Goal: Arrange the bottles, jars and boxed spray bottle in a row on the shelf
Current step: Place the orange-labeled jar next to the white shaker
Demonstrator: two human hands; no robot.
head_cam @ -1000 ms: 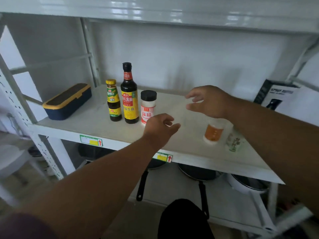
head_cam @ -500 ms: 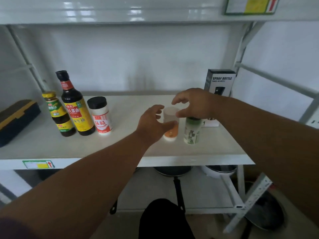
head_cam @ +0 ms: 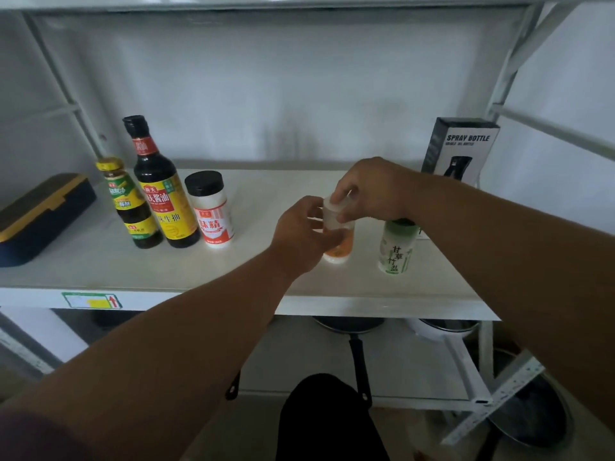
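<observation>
On the white shelf (head_cam: 233, 277) a row stands at the left: a small yellow-capped bottle (head_cam: 128, 204), a tall dark soy sauce bottle (head_cam: 159, 191) and a black-lidded white jar (head_cam: 211, 211). Mid-shelf stands a small white jar with an orange label (head_cam: 339, 247). My left hand (head_cam: 304, 234) wraps its side and my right hand (head_cam: 372, 191) pinches its white cap from above. A green-and-white bottle (head_cam: 396, 247) stands just right of it, its top hidden by my right wrist. The boxed spray bottle (head_cam: 459, 148) stands upright at the back right.
A dark blue box with a yellow-edged lid (head_cam: 40, 217) lies at the shelf's left end. Slanted frame struts (head_cam: 532, 48) cross the back corners. Below the shelf, pans (head_cam: 352, 331) and a pot (head_cam: 446, 327) rest on a lower level.
Both hands have closed in on the orange-labelled jar: the left hand now wraps its side and the right hand has dropped onto its cap. The view has swung right and steadied.
</observation>
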